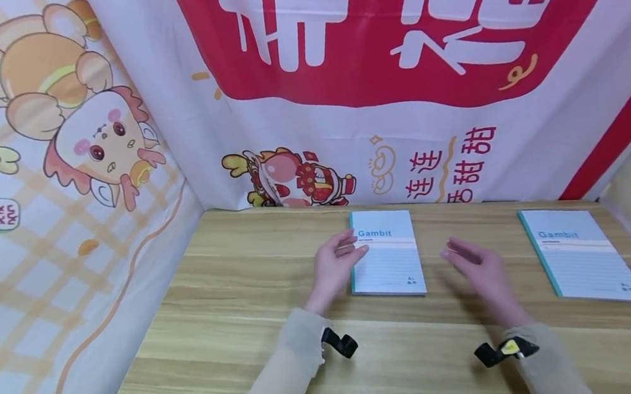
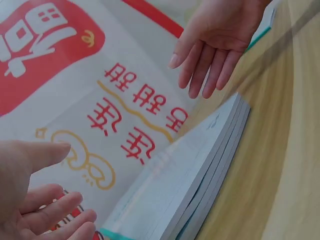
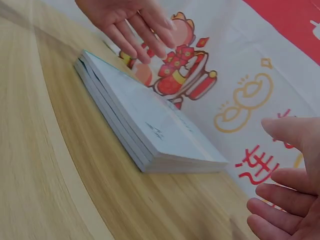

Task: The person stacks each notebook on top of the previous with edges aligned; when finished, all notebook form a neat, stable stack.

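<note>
A small stack of notebooks (image 1: pixel 390 263) with a pale "Gambit" cover and teal spine lies on the wooden table, near the back edge. In the right wrist view the layered page edges of the stack (image 3: pixel 112 122) show. My left hand (image 1: pixel 334 268) is at the spine side, its fingers relaxed and overlapping the cover's left edge in the head view. To the right of the stack, my right hand (image 1: pixel 479 270) hovers with loosely extended fingers and holds nothing. Both palms face inward, the stack between them.
Another "Gambit" notebook (image 1: pixel 589 253) lies at the table's right side, slightly turned. A printed white and red cloth (image 1: pixel 308 121) hangs along the back edge of the table (image 1: pixel 232 281). A patterned cloth (image 1: pixel 72 277) covers the left side. Each wrist carries a black strap.
</note>
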